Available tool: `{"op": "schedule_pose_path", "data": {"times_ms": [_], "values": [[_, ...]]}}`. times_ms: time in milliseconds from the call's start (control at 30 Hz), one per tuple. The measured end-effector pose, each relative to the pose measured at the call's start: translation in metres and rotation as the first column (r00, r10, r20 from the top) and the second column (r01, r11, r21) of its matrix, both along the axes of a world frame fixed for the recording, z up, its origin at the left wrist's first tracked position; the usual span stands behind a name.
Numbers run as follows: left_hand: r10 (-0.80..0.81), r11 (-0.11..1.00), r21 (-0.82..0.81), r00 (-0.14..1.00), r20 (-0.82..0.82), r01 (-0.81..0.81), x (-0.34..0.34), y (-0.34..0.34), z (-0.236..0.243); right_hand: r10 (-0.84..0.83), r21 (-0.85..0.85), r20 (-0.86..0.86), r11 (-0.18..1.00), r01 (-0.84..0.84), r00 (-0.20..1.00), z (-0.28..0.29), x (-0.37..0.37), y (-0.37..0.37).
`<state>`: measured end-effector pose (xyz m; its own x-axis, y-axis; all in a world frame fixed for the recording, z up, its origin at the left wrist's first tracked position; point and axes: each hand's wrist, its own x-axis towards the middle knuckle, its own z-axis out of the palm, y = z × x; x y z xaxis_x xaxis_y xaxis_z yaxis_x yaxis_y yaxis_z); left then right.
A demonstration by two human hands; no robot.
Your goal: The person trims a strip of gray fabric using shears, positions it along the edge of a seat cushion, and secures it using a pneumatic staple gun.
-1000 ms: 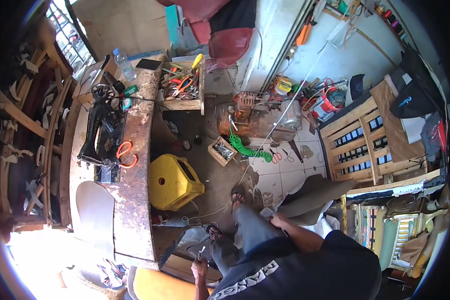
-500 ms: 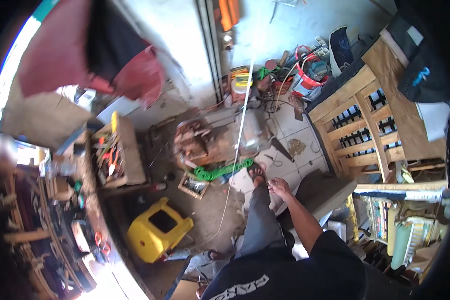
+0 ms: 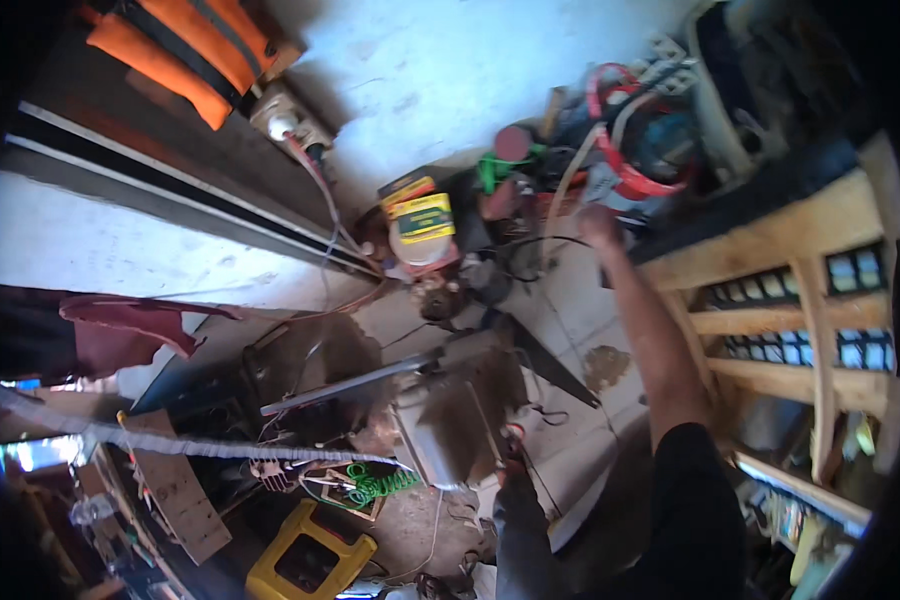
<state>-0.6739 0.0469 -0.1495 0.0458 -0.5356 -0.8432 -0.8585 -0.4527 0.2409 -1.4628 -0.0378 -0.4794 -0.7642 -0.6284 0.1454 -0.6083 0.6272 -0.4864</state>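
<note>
The fingers of the right hand (image 3: 600, 228) are blurred; whether anything is gripped cannot be told. The hand is positioned at the red-rimmed bucket (image 3: 632, 184), which is set near the pale blue wall (image 3: 450, 80). A slatted wooden frame (image 3: 817, 330) is located rightward; a green coiled hose (image 3: 382, 485) and yellow plastic stool (image 3: 267, 562), lower left.

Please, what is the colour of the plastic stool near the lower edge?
The plastic stool is yellow; it shows in the head view, lower left of centre.
</note>
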Motion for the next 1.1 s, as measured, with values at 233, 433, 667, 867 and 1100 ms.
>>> {"op": "schedule_pose_path", "data": {"times_ms": [233,433,667,867,1100], "values": [[0.098,0.995,0.012,0.994,0.038,-0.098,-0.036,-0.010,-0.023,-0.076,-0.452,0.759,0.653,0.608,0.646,0.078,-0.102,-0.107],[0.135,0.991,0.007,0.990,0.040,-0.136,-0.049,-0.021,-0.037,-0.421,-0.192,0.309,0.851,0.490,0.853,0.089,-0.115,-0.122],[0.143,0.989,0.018,0.988,0.061,-0.144,-0.052,-0.024,-0.041,-0.595,-0.272,0.355,0.672,0.688,0.721,0.109,-0.073,-0.111],[0.155,0.987,0.034,0.986,0.064,-0.157,-0.049,-0.022,-0.018,-0.100,-0.678,0.614,0.441,0.588,0.783,0.205,0.100,-0.066],[0.128,0.990,0.051,0.989,0.071,-0.132,-0.043,-0.017,0.015,0.403,-0.557,0.425,0.823,-0.117,0.811,0.293,0.280,-0.184]]}}
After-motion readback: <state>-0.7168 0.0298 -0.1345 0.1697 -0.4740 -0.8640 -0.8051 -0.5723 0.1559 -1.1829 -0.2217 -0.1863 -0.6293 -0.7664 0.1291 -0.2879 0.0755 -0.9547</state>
